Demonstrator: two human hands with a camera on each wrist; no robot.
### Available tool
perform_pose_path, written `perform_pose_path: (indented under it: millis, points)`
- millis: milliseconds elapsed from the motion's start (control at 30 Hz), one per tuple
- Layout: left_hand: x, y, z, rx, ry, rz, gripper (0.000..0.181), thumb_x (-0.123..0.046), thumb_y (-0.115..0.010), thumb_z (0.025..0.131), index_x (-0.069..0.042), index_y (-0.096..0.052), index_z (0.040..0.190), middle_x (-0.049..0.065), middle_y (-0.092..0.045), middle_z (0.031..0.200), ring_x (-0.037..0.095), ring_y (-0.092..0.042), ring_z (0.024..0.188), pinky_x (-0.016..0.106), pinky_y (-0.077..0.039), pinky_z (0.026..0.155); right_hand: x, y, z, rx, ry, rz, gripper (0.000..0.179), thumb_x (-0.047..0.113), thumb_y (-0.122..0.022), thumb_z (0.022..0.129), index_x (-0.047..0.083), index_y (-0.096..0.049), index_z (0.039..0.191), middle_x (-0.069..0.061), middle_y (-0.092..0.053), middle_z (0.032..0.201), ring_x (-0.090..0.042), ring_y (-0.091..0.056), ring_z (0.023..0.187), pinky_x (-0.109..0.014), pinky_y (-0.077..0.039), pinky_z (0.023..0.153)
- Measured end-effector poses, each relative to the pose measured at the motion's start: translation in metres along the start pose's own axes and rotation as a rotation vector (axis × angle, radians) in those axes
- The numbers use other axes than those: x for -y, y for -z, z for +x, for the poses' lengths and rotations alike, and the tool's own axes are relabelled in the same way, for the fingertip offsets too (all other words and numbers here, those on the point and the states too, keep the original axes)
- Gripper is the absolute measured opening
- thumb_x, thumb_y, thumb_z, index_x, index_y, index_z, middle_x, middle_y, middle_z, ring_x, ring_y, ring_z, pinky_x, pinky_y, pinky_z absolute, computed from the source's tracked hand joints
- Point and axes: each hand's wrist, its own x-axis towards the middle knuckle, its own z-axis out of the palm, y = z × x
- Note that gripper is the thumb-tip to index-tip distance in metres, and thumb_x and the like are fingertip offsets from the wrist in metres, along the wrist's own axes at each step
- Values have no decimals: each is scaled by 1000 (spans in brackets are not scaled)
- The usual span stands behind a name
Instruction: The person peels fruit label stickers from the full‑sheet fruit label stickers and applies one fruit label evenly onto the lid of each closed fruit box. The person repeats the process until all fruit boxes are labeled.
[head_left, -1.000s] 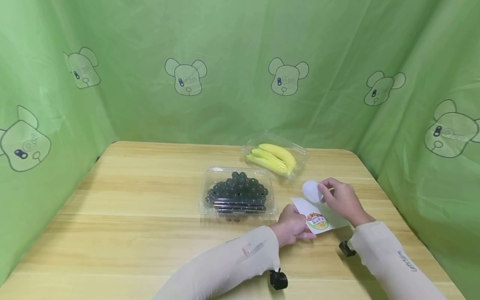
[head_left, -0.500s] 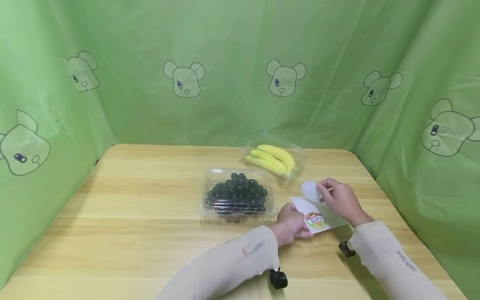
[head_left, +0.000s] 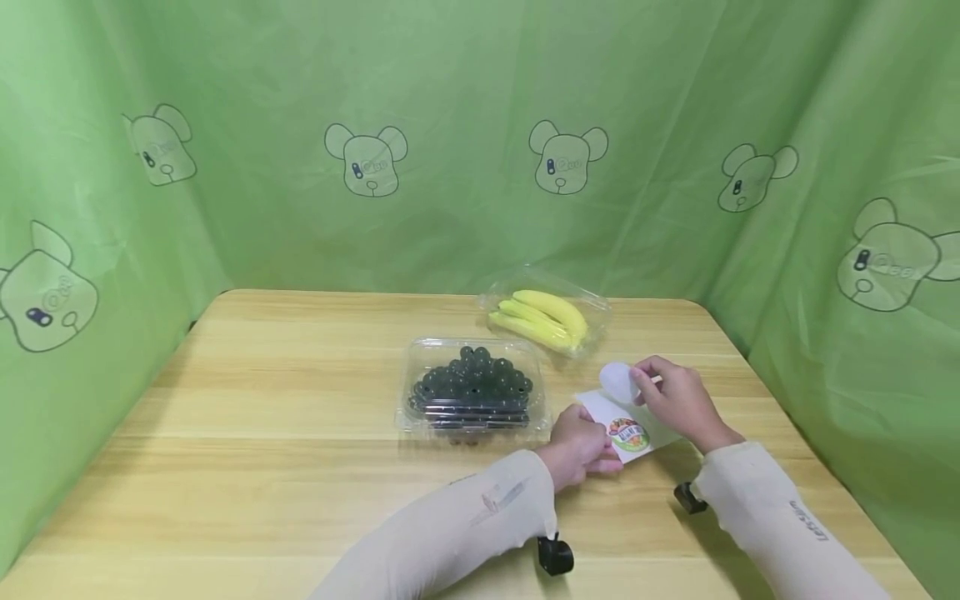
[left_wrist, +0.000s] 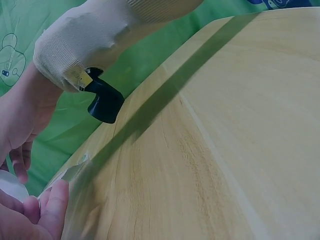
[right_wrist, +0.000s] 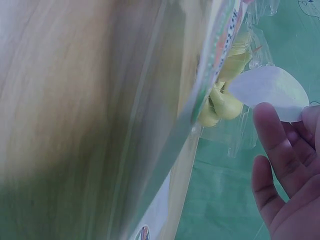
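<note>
My left hand (head_left: 577,447) grips the left edge of a white sticker sheet (head_left: 656,431), which carries a round, colourful fruit-printed sticker (head_left: 628,434). Between thumb and finger, my right hand (head_left: 681,402) pinches a round sticker (head_left: 618,382) above the sheet, its plain white side showing. In the right wrist view this round sticker (right_wrist: 272,91) bends slightly at the fingertips (right_wrist: 265,112). Left of my hands stands a clear plastic box (head_left: 420,354) of dark grapes (head_left: 474,383), its lid down.
Behind the grapes, toward the table's far edge, a clear plastic box (head_left: 596,304) holds yellow bananas (head_left: 543,317). Green curtains (head_left: 465,233) enclose the wooden table (head_left: 262,417) at the back and sides. Black wrist cameras (head_left: 555,556) hang below both sleeves.
The whole head view has shifted slightly. Both hands keep their holds on the sheet and the round sticker, nearly still.
</note>
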Motion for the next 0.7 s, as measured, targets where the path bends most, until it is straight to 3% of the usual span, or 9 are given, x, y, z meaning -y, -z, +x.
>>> perform_pose_path:
  millis: [500, 700]
  points:
    - [3, -1, 2, -5, -10, -19, 20, 17, -46, 85, -1, -48, 93, 18, -56, 80, 26, -61, 67, 39, -60, 59, -3, -3, -1, 15, -7, 12, 22, 15, -53, 100, -6, -62, 100, -15, -69, 85, -18, -68, 64, -23, -52, 56]
    - [4, 0, 3, -4, -18, -32, 21, 16, -47, 84, 1, -50, 99, 19, -56, 83, 26, -59, 69, 38, -60, 60, -1, -3, -1, 13, -16, 11, 22, 16, -54, 100, -5, -62, 100, -15, -69, 84, -19, -69, 64, -23, -50, 53]
